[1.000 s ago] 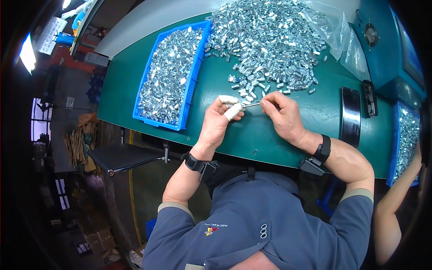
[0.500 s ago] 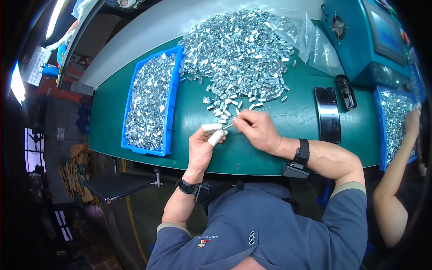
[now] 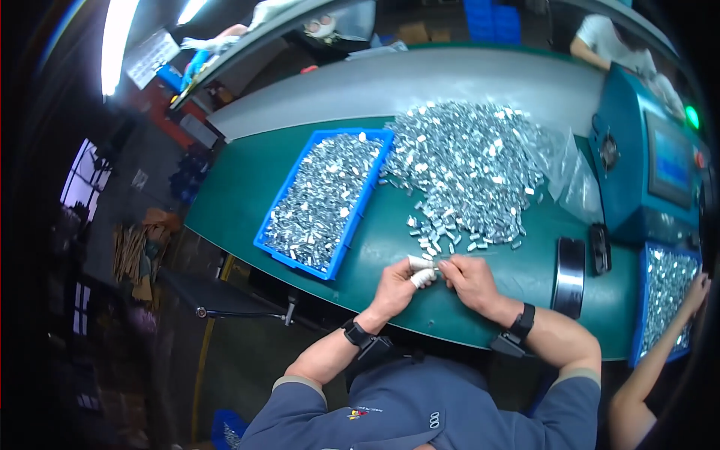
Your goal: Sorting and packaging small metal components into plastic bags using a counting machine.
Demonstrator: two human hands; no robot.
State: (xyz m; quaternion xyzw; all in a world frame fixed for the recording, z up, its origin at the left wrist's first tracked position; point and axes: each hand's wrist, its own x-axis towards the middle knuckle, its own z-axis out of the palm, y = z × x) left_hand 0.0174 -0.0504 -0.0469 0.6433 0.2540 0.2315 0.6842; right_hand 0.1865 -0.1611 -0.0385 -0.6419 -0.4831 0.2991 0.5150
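At the near side of the loose metal pieces, my two hands meet fingertip to fingertip. My left hand, its thumb and forefinger wrapped in white coverings, pinches a small silver metal piece that the fingers mostly hide. My right hand is closed on a thin metal rod, whose inner end meets the piece in my left fingers. Just beyond lies a broad heap of small silver metal pieces, with several strays near my fingertips.
Left of the heap, a blue tray holds similar pieces on the green table. To the right are a black phone, a dark holder, a clear plastic bag and a teal machine. Another person's hand reaches over a second blue tray.
The view has shifted, so the table and my hands sit lower and further right in the picture. My hands stay together, their fingertips now closer around the metal piece.
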